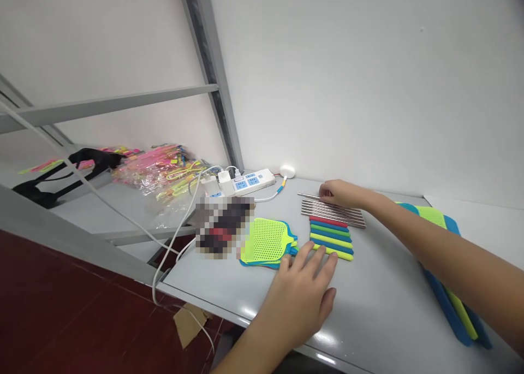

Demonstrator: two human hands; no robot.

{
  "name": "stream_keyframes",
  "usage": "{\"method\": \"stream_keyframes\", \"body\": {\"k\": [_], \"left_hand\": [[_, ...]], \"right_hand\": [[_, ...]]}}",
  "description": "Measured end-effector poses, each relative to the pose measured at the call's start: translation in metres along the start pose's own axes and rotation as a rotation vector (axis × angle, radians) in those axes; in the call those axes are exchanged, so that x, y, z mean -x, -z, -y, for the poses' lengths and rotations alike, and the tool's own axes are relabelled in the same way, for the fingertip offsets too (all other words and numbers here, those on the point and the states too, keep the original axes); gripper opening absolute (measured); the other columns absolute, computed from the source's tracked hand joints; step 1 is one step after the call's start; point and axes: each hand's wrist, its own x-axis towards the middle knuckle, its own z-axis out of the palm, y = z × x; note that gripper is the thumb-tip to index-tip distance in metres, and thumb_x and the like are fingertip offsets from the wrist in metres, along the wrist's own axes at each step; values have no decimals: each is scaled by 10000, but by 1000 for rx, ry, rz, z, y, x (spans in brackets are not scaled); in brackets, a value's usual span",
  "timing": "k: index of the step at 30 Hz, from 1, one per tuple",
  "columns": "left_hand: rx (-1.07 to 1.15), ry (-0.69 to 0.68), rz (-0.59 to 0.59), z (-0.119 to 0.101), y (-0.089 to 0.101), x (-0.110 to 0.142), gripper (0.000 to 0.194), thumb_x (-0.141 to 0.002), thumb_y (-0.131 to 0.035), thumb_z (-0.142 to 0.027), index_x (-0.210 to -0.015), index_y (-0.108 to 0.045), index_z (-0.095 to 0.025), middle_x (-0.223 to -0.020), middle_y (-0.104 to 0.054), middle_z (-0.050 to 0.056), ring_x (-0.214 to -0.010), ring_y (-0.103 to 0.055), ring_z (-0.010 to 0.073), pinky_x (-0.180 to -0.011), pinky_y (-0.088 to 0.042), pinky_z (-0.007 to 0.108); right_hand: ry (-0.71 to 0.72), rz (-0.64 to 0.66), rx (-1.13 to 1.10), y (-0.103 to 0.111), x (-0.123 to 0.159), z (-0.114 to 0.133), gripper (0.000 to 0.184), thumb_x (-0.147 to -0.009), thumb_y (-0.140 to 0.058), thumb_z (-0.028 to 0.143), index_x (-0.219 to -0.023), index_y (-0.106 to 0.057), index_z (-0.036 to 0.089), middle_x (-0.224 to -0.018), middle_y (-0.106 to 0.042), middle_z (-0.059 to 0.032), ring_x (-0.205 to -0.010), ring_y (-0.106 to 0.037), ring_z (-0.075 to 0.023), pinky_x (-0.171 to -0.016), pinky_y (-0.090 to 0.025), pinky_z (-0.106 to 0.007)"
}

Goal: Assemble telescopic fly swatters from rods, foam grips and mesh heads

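Bright yellow-green fly swatter heads (268, 240), with blue ones beneath, lie stacked flat on the table. My left hand (305, 292) is palm down beside them, fingers spread, its fingertips at the near end of a row of coloured handle tubes (331, 237). These tubes are red, green, blue and yellow. Behind them several thin metal rods (333, 211) lie side by side. My right hand (341, 193) is at the back of the rods, its fingers closed around the rearmost one, which sits slightly apart and angled. Part of that rod is hidden by the fingers.
Blue and yellow-green swatters (434, 215) lie at the right, partly behind my right forearm. A power strip (254, 180) with plugs and white cables stands at the back left, near a pixelated patch. Plastic-bagged coloured items (159, 169) lie on the left shelf beside a metal frame.
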Motion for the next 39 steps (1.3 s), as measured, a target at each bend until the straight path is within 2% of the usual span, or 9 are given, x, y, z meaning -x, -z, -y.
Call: {"method": "stream_keyframes", "body": {"k": [6,11,14,17,21,26,31,35,39], "left_hand": [[27,-18,8,0,4,0,432,-948,-484,-235,-1379,-456,-226,-1266,-616,101,-1085,-539,301,-845,-455,446],[60,-50,28,3,4,2,163,-951,-527,-257,-1096,-599,-232,-1206,-617,64,-1068,-530,274,-865,-436,434],[39,-113,-6,4,0,4,104,-974,-522,-264,-980,-619,-229,-1007,-648,47,-922,-567,225,-846,-431,408],[69,-112,-80,-3,-3,8,163,-989,-508,-325,-981,-639,-226,-793,-620,29,-708,-548,183,-706,-432,340],[445,-7,-247,-24,-1,10,161,-962,-558,-305,-920,-678,-205,-673,-567,6,-572,-499,125,-546,-380,256],[689,131,-332,-37,5,10,130,-913,-623,-279,-824,-675,-200,-650,-521,-13,-569,-481,112,-545,-381,244],[597,165,-302,-29,2,10,298,-1021,-352,-328,-846,-549,-189,-830,-528,55,-791,-493,194,-706,-406,327],[692,220,-175,-24,-3,6,256,-1029,-292,-318,-926,-495,-201,-868,-525,50,-816,-488,203,-721,-395,331],[765,239,-30,-22,-3,4,176,-1019,-330,-307,-940,-457,-215,-753,-491,-9,-659,-432,168,-601,-333,288]], "right_hand": [[-56,-82,61,19,12,4,36,-784,-615,205,-818,-609,194,-729,-631,-49,-619,-521,-168,-586,-354,-293],[-95,-288,3,51,69,29,79,-847,-525,218,-926,-516,214,-729,-580,-18,-597,-467,-150,-561,-336,-286],[-81,-469,-480,60,120,58,33,-858,-497,201,-851,-501,233,-675,-483,18,-568,-431,-133,-536,-358,-279],[-129,-393,-1164,58,167,92,62,-876,-505,238,-817,-521,243,-600,-300,59,-497,-298,-111,-445,-322,-255],[-121,-271,-1629,41,201,128,40,-860,-579,248,-826,-559,246,-541,-188,95,-451,-144,-85,-386,-203,-228],[-56,-277,-1792,22,190,149,52,-850,-579,233,-798,-571,238,-482,-165,112,-425,-119,-74,-389,-187,-222],[81,-362,-1830,19,168,160,106,-855,-536,202,-765,-586,226,-463,-175,114,-405,-123,-66,-394,-177,-221],[128,-355,-1808,16,161,164,132,-816,-529,172,-709,-597,209,-442,-206,112,-395,-151,-61,-398,-179,-218],[122,-312,-1779,8,157,163,136,-806,-525,179,-701,-611,195,-432,-233,113,-384,-165,-55,-391,-172,-212]]}}
